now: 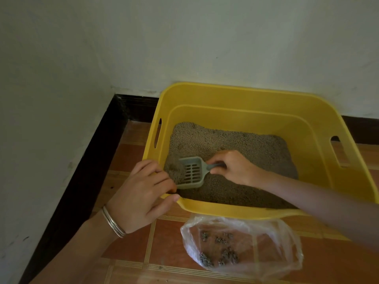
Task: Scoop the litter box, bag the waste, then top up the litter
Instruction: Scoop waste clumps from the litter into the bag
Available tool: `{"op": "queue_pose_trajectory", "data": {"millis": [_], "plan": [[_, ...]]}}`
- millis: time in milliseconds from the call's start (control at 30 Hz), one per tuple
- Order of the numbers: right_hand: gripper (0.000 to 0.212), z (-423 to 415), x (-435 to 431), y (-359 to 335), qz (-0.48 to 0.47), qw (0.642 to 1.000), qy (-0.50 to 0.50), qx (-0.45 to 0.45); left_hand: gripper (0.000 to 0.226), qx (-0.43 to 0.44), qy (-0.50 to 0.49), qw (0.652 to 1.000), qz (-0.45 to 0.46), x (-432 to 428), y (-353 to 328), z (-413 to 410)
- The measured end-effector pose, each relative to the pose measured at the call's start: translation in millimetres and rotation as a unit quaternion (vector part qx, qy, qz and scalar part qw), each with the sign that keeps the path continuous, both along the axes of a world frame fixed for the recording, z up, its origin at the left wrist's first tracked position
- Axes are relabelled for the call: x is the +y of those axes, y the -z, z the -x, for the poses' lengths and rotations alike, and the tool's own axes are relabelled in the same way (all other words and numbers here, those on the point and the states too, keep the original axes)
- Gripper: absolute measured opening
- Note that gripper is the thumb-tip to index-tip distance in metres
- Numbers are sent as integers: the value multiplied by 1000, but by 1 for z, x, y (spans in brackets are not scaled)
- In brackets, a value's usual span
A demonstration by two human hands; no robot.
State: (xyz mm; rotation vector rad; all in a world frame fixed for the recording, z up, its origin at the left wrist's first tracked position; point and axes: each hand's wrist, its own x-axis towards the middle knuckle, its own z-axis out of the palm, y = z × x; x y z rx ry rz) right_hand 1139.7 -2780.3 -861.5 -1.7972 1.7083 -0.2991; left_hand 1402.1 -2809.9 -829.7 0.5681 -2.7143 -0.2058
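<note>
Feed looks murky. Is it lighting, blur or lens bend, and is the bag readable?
Head view: dim, flat light with soft shadows; wide-angle lens bows the box; scoop fairly sharp; faint glare on the bag, clumps inside readable.

Left hand (143, 191) curls over box (225, 211) corner rim, thumb outside; right hand (235, 168), arm extended, grips scoop (191, 173) handle.

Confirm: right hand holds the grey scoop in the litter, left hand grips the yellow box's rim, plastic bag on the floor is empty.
Wrong on one point: the head view shows the plastic bag holding several grey clumps. The right hand, scoop, left hand and box rim are as stated.
</note>
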Motion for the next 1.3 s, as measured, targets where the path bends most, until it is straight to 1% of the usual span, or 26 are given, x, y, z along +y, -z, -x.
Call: {"op": "queue_pose_trajectory", "data": {"millis": [67,233,333,533,667,733,967,1067,1133,1200,1300], "plan": [[25,5,3,-2,20,999,25,-4,49,4,-3,1000,3,0,0,1],[28,22,9,-11,66,996,64,21,49,3,-7,1000,7,1,-1,1],[28,29,15,-15,66,995,42,54,49,-15,-4,1000,22,0,-3,0],[28,48,17,-29,119,980,67,142,53,-26,4,999,26,-6,-8,3],[23,51,10,-31,84,965,64,242,53,-4,-11,1000,11,-3,-4,6],[21,44,2,-30,62,961,68,261,51,10,-15,1000,3,-1,-2,6],[21,-13,-49,-10,71,970,57,224,46,10,-15,1000,-10,-1,-1,6],[25,-4,-48,-7,32,989,76,123,40,9,-20,1000,-10,-1,1,5],[26,4,-38,-7,32,993,86,72,39,12,-21,1000,-12,-1,1,5],[26,8,-30,-7,59,993,94,48,40,14,-22,1000,-15,-2,0,5],[26,13,-18,-11,76,992,93,38,41,13,-24,999,-20,-2,-1,5]]}}
